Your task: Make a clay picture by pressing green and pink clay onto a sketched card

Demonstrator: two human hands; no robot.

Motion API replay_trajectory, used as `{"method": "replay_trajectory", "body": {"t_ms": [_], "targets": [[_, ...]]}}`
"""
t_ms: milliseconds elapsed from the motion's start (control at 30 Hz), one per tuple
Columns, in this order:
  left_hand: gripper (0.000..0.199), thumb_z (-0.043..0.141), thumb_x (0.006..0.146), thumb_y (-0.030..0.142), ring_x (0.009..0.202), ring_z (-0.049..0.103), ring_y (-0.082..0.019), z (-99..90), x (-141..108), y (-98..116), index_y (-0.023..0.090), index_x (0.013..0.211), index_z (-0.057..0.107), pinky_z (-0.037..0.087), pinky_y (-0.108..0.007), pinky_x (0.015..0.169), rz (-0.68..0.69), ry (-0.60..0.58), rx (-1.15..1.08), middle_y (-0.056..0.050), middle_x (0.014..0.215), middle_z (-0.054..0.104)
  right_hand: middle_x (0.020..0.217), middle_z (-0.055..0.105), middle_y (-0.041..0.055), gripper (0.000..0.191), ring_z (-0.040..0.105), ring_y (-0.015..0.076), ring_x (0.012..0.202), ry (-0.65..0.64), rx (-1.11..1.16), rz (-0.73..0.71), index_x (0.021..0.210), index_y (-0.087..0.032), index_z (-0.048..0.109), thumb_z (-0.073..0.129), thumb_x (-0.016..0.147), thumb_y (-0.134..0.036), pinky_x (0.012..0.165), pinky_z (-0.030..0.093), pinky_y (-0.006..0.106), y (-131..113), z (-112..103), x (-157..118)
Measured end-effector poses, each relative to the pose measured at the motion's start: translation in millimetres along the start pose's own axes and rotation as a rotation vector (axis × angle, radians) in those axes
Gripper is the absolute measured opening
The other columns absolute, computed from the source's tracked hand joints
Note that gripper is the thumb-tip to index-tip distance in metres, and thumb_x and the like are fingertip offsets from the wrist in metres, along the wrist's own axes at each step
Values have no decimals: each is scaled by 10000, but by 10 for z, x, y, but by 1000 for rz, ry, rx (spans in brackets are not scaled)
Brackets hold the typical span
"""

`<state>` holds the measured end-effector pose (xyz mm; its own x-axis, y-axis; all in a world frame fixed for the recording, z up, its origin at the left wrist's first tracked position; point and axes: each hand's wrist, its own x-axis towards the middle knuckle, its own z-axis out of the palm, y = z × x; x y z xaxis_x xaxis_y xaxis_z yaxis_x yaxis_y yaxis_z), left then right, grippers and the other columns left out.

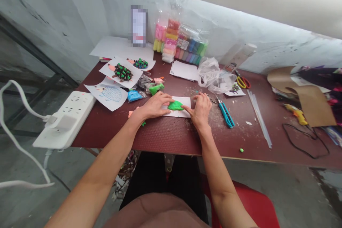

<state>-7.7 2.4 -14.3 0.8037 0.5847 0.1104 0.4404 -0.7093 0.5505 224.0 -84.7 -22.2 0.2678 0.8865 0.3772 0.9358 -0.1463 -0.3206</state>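
Note:
On a small white sheet of paper (184, 114) in front of me lies a flat, bright green patch of modelling clay (175, 105). My left hand (157, 105) rests at the sheet's left side, fingers stretched out near the clay. From the other side, my right hand (201, 111) reaches in with its thumb against the clay's right edge and its fingers apart. More green clay in a bag (156, 89) sits just beyond my left hand, beside a packet of blue clay (135, 95). A bit of pink clay (130, 113) is partly hidden by my left forearm.
Hedgehog pictures (121, 73) lie at the left, near a white power strip (76, 108). Bagged coloured clay (184, 44) leans on the wall. Teal-handled cutters (226, 114), scissors (243, 82), glue sticks (259, 118) and a yellow glue gun (298, 114) are at the right.

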Motion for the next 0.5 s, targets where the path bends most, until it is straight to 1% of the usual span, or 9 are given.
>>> {"method": "replay_trajectory", "body": {"t_ms": [167, 367, 500], "targets": [[539, 700, 884, 331, 1225, 543, -290, -21, -11, 21, 193, 1403, 654, 426, -469, 1139, -23, 13, -51, -100, 1425, 661, 1442, 588, 273, 575, 434, 406, 1447, -14, -21, -14, 1129, -186, 609, 707, 864, -687, 1142, 324, 586, -4, -5, -19], [544, 710, 875, 349, 1200, 560, -288, -19, -8, 27, 199, 1395, 652, 438, -472, 1121, -21, 22, -64, -102, 1403, 672, 1440, 593, 275, 601, 449, 402, 1435, -32, -31, -34, 1118, -186, 626, 673, 866, -730, 1150, 314, 584, -51, 28, -17], [544, 720, 863, 357, 1195, 559, -291, -3, -3, 12, 198, 1379, 661, 442, -463, 1118, -25, 32, -57, -98, 1381, 682, 1444, 592, 272, 616, 444, 397, 1446, -38, -18, -39, 1142, -171, 628, 660, 879, -726, 1159, 316, 573, -85, 22, -12]]}}
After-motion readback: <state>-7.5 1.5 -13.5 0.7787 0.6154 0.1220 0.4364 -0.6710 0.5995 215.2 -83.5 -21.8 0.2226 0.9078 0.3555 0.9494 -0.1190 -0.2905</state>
